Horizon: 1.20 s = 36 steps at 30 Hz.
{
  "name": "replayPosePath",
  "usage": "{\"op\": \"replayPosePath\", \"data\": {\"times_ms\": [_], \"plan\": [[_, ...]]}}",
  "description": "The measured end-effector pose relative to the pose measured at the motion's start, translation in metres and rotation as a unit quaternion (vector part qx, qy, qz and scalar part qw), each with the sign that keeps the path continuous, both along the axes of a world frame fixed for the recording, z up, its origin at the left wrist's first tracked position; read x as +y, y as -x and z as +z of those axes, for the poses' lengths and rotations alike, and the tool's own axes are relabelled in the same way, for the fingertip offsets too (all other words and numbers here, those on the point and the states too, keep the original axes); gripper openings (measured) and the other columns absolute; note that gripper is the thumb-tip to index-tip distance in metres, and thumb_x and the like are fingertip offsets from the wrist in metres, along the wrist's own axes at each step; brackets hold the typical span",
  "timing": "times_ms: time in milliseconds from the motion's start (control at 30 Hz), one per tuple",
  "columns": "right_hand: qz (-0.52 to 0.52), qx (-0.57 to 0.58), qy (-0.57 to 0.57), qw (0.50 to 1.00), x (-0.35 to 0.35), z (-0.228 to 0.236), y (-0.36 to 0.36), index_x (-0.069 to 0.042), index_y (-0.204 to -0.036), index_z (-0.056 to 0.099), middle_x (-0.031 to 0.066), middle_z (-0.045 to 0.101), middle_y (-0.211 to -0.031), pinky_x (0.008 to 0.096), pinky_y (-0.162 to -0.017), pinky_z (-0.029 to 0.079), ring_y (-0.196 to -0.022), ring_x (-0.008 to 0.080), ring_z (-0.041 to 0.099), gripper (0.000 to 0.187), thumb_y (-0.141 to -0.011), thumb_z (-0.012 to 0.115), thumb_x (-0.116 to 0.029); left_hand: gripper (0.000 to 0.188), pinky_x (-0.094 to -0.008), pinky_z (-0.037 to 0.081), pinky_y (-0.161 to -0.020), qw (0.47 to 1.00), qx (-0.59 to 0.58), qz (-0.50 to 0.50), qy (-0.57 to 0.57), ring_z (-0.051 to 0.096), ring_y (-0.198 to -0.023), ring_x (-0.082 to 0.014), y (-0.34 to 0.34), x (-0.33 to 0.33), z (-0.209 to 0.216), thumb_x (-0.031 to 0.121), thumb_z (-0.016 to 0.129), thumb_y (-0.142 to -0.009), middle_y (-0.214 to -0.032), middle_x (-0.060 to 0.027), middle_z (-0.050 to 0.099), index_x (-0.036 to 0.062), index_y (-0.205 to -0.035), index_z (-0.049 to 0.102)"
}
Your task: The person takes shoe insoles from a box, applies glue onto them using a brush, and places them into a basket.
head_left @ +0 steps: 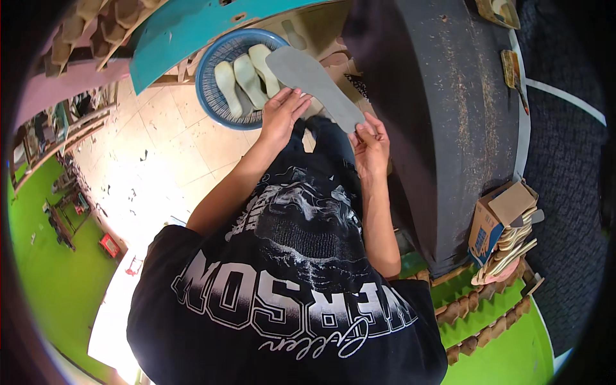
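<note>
A: Status? Where was the gray sole-shaped piece?
B: Up in both our hands, flat and slanted, broad end over the far right of the blue basin, narrow end toward the desk.
A: Grip?
B: Right hand: narrow grip, pinched on the narrow end. Left hand: fingers closed on the near edge, closer to the broad end.
A: How far along were we?
B: Three pale sole-shaped pieces lay side by side in the basin. We couldn't tell if those were finished or waiting. The gray one was in hand, not set down, so we judged that piece unfinished.
A: Left over?
B: A stack of tan sole pieces sat against the cardboard box, out of our reach at that moment. We couldn't say if it was pending stock. A brush-like tool lay at the desk's far edge; neither hand was on it.
</note>
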State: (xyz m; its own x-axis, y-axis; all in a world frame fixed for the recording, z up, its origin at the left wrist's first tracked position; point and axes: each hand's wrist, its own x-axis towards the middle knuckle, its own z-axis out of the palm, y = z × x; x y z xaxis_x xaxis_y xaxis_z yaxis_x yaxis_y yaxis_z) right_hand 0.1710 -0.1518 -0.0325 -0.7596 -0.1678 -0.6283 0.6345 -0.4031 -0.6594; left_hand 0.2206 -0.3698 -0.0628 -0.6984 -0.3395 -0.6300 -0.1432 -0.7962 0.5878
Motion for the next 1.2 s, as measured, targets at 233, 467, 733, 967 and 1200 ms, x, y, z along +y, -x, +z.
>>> {"op": "replayPosePath", "data": {"times_ms": [233,467,733,967,1200], "plan": [[0.089,-0.032,0.017,0.995,-0.038,-0.021,-0.045,-0.002,-0.126,0.058,0.014,0.073,-0.12,0.0326,-0.089,0.064,-0.102,0.0213,0.074,0.036,-0.095,0.068,0.014,0.048,-0.0392,0.056,-0.113,0.999,-0.031,0.034,0.027,0.068,-0.125,-0.0256,-0.052,-0.008,-0.012,0.008,0.067,-0.106,-0.138,-0.0176,0.066,-0.0117,-0.148,0.052],[0.193,-0.039,-0.006,0.98,-0.064,-0.035,-0.073,0.0,-0.129,0.058,0.0158,0.072,-0.124,0.0322,-0.089,0.063,-0.105,0.0211,0.074,0.042,-0.092,0.07,0.015,0.047,-0.0378,0.055,-0.111,0.997,-0.047,0.03,0.059,0.067,-0.125,-0.0231,-0.103,-0.024,-0.032,0.01,0.067,-0.106,-0.14,-0.0137,0.067,-0.0056,-0.149,0.055],[0.268,-0.007,-0.02,0.963,-0.106,-0.069,-0.112,0.002,-0.129,0.057,0.0196,0.07,-0.127,0.0326,-0.092,0.063,-0.105,0.0232,0.074,0.045,-0.089,0.074,0.013,0.046,-0.0373,0.053,-0.108,0.988,-0.126,0.035,0.087,0.067,-0.123,-0.0195,-0.141,-0.069,-0.068,0.011,0.072,-0.103,-0.137,-0.009,0.069,-0.0009,-0.146,0.06],[0.286,-0.043,-0.07,0.955,-0.159,-0.108,-0.137,0.003,-0.125,0.059,0.0195,0.07,-0.128,0.0351,-0.092,0.065,-0.106,0.0237,0.074,0.037,-0.092,0.072,0.012,0.052,-0.0366,0.053,-0.108,0.982,-0.162,0.0,0.093,0.064,-0.128,-0.0196,-0.167,-0.131,-0.107,0.008,0.071,-0.101,-0.141,-0.0133,0.066,-0.0025,-0.149,0.055],[0.336,0.052,-0.139,0.93,-0.218,-0.173,-0.138,0.002,-0.12,0.064,0.0148,0.073,-0.123,0.031,-0.087,0.062,-0.109,0.0195,0.072,0.034,-0.089,0.077,0.007,0.051,-0.0346,0.054,-0.104,0.973,-0.196,-0.056,0.104,0.065,-0.125,-0.0198,-0.165,-0.185,-0.145,0.009,0.073,-0.1,-0.141,-0.0143,0.066,-0.002,-0.147,0.057]]}}
